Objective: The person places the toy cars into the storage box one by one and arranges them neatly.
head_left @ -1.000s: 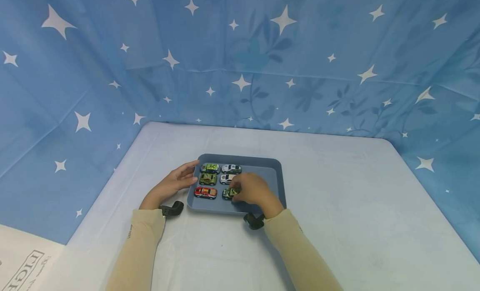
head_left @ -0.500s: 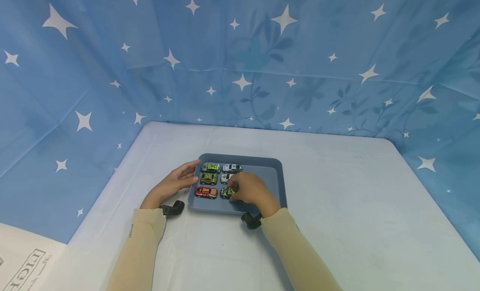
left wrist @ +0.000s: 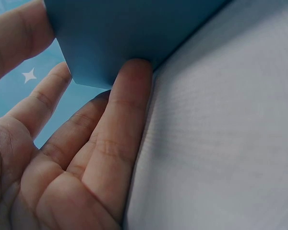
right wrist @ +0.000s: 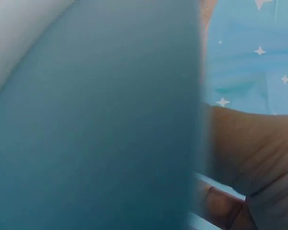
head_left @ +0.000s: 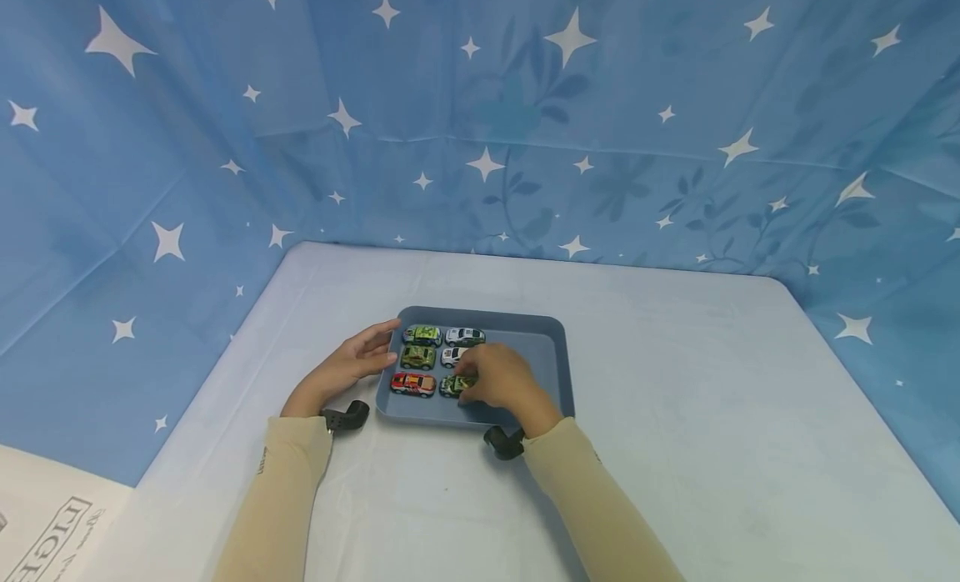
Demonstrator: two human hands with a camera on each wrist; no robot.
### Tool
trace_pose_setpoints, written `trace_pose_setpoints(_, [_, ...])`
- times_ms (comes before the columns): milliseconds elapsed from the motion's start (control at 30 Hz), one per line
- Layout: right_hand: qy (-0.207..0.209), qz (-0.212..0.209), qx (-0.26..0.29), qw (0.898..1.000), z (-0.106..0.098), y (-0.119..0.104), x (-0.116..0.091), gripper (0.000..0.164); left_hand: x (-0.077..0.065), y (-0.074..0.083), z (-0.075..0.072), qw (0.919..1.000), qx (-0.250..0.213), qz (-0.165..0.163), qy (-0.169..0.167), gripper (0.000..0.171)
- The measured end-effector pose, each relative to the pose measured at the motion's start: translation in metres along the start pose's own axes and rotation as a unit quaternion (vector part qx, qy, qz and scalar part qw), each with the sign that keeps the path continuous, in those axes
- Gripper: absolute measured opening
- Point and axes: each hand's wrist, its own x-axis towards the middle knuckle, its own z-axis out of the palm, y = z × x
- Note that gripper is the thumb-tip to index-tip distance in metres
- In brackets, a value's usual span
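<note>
A shallow blue-grey tray (head_left: 525,325) lies on the table and holds several toy cars in two columns. My right hand (head_left: 504,377) reaches into it, thumb and fingers pinching a green camouflage toy car (head_left: 452,386) at the front of the right column. A red toy car (head_left: 412,385) sits just left of that one. My left hand (head_left: 348,363) is at the tray's left side, its extended fingertips touching the outer wall (left wrist: 105,43) in the left wrist view. The near wall of the tray (right wrist: 96,120) hides most of the right hand's work in the right wrist view.
Behind the red car stand an olive toy car (head_left: 417,358) and a yellow-green one (head_left: 422,335). Two white toy cars, the rear one (head_left: 465,337) fully visible, stand in the right column. A white cloth covers the table (head_left: 712,415); a star-patterned blue curtain (head_left: 480,107) hangs behind it.
My right hand has slid the camouflage car slightly left, closer to the red car. The left hand keeps its place at the tray's side.
</note>
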Motion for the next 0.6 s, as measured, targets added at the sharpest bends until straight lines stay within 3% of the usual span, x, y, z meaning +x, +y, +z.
trace_pose_setpoints(167, [0.018,-0.017,0.003,1.0,-0.005,0.001,-0.006,0.025,-0.001,0.001,-0.001,1.0,-0.001,-0.001,-0.002,0.076])
trace_pose_setpoints(333, [0.034,-0.069,0.024,0.997,-0.008,0.006,-0.014,0.023,-0.002,-0.001,-0.001,0.9999,-0.01,-0.002,-0.004,0.074])
trace_pose_setpoints(433, [0.047,-0.094,0.036,0.994,-0.01,0.01,-0.02,0.025,-0.003,-0.003,-0.002,1.0,-0.008,0.0,-0.004,0.075])
trace_pose_setpoints(600, [0.075,-0.103,0.039,0.991,-0.014,0.021,-0.029,0.037,-0.005,-0.001,-0.004,0.9997,-0.02,0.014,-0.01,0.078])
